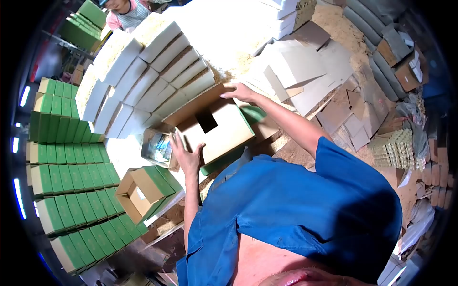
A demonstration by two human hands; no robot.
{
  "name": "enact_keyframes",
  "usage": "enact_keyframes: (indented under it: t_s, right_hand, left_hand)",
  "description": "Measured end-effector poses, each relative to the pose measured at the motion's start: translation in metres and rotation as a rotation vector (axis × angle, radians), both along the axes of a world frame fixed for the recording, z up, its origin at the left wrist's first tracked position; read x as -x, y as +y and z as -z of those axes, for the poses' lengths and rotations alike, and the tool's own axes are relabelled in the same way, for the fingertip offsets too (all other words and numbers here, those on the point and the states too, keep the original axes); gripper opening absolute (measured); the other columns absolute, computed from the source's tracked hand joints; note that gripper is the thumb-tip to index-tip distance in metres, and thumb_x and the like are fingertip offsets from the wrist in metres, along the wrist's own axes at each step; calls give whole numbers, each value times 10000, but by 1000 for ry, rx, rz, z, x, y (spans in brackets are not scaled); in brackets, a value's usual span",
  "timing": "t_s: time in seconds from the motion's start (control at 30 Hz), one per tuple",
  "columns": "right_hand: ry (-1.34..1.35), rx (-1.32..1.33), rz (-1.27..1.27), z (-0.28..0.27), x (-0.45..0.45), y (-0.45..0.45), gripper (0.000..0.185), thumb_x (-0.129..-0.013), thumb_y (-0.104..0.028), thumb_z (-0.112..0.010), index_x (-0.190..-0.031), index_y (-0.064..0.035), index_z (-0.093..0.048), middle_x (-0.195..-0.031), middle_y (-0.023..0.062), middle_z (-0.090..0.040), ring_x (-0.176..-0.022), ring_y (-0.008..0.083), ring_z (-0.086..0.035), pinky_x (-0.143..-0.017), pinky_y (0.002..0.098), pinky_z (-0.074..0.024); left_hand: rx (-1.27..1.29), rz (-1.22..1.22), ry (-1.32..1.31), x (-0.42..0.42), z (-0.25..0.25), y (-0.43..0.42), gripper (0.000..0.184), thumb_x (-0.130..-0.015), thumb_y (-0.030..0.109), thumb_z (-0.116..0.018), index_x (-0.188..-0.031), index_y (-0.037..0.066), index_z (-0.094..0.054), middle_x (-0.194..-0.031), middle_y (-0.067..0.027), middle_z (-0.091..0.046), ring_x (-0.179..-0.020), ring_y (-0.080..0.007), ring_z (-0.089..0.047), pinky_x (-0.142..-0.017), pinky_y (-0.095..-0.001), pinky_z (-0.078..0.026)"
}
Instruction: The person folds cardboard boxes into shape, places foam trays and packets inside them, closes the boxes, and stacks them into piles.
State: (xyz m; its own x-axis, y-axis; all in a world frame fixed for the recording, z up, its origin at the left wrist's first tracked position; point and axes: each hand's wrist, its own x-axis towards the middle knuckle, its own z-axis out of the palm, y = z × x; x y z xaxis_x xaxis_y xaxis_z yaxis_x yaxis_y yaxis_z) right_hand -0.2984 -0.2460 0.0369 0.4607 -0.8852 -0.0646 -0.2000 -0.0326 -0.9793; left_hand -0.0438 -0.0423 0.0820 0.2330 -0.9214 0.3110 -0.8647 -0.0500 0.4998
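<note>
Tan cardboard, smooth-faced and boxy, lies between our hands as a large carton (228,134), its pale panel cut with a dark rectangular opening (206,122) and its raised brown flap (194,104) edged in wavy corrugation. We grip the flap's far right corner between the thumb and fingers of our right hand (242,92); our left hand (185,156) is at the carton's left side, fingers open and spread, thumb apart. Just left of the carton, an open small box (159,146) holds glossy blue-and-white items. Nearer us and farther left sits an open-mouthed green-sided box (142,193), brown inside. Rows of narrow green boxes (71,174) are stacked well left of the carton; blocky white stacks (145,78) with rough tan patches rise beyond it, at left. Flat, angular cardboard sheets (310,71) overlap to its right, and a person (126,13) appears beyond the white stacks.
</note>
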Motion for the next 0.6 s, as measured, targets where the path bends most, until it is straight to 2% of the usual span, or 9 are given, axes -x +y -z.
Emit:
enact_keyframes:
  t_s: [0.1, 0.2, 0.27, 0.3, 0.33, 0.37, 0.43, 0.5, 0.6]
  right_hand:
    - [-130, 203, -61, -67, -17, 0, 541, -838, -340, -726, -1251, -6, -623, -1170, 148, -680, -1153, 203, -602, -1031, 353, -444]
    - [157, 481, -21, -74, -34, 26, 429, -837, -408, -680, -1126, -91, -707, -1116, 147, -694, -1053, 308, -654, -926, 346, -502]
    - [31, 434, 43, -67, -24, 57, 349, -854, -387, -641, -1009, -91, -745, -1025, 118, -718, -966, 291, -673, -862, 351, -519]
    - [242, 231, -44, -61, -12, 69, 310, -857, -368, -634, -927, -92, -754, -953, 110, -725, -923, 291, -681, -839, 356, -521]
    - [102, 340, 5, -27, -9, 89, 204, -842, -260, -657, -851, -75, -741, -954, 96, -722, -943, 296, -677, -867, 353, -521]
    - [-7, 481, 136, -16, -8, 114, 118, -818, -104, -651, -882, -56, -737, -1024, 113, -714, -1014, 301, -659, -905, 355, -517]
    - [54, 618, 3, -9, 7, 124, 245, -788, 12, -631, -1004, -46, -732, -1159, 137, -678, -1117, 279, -625, -954, 353, -498]
    - [-160, 125, 115, -13, 23, 114, 373, -784, 37, -616, -1138, -46, -695, -1259, 161, -632, -1224, 258, -564, -1010, 351, -463]
    - [59, 172, 84, -3, 64, 111, 635, -754, -29, -690, -1362, -39, -510, -1400, 170, -521, -1330, 276, -464, -1090, 363, -394]
  left_hand:
    - [-57, -102, 350, -1, 17, 0, 1170, -659, 230, -887, -1532, 20, -137, -1553, -271, -223, -1448, -361, -230, -1182, -420, -214]
    - [-42, -120, 368, 6, 2, -1, 1173, -676, 211, -877, -1540, 37, -103, -1562, -249, -222, -1448, -332, -237, -1180, -412, -223]
    - [-7, -83, 419, 6, 5, 1, 1147, -684, 193, -870, -1538, 35, -120, -1567, -235, -222, -1449, -325, -239, -1173, -406, -238]
    - [36, -53, 474, 5, 7, 1, 1121, -693, 175, -863, -1536, 34, -137, -1571, -221, -223, -1449, -319, -242, -1167, -400, -254]
    - [34, -10, 382, 4, 6, 1, 962, -708, 144, -846, -1496, 35, -305, -1564, -216, -254, -1441, -317, -270, -1145, -395, -298]
    - [-87, -62, 282, -1, 17, 2, 766, -719, 139, -833, -1397, 35, -491, -1536, -244, -300, -1399, -340, -355, -1113, -399, -348]
    - [-81, -31, 326, -2, 19, -1, 643, -727, 140, -824, -1313, 32, -582, -1507, -274, -332, -1339, -369, -438, -1076, -398, -393]
    - [-110, -35, 290, 1, 8, 0, 630, -735, 164, -820, -1303, 22, -587, -1484, -310, -343, -1297, -389, -478, -1052, -395, -419]
    - [-93, -5, 205, -10, 20, -2, 661, -726, 228, -835, -1309, 40, -588, -1474, -328, -339, -1360, -418, -387, -1093, -417, -369]
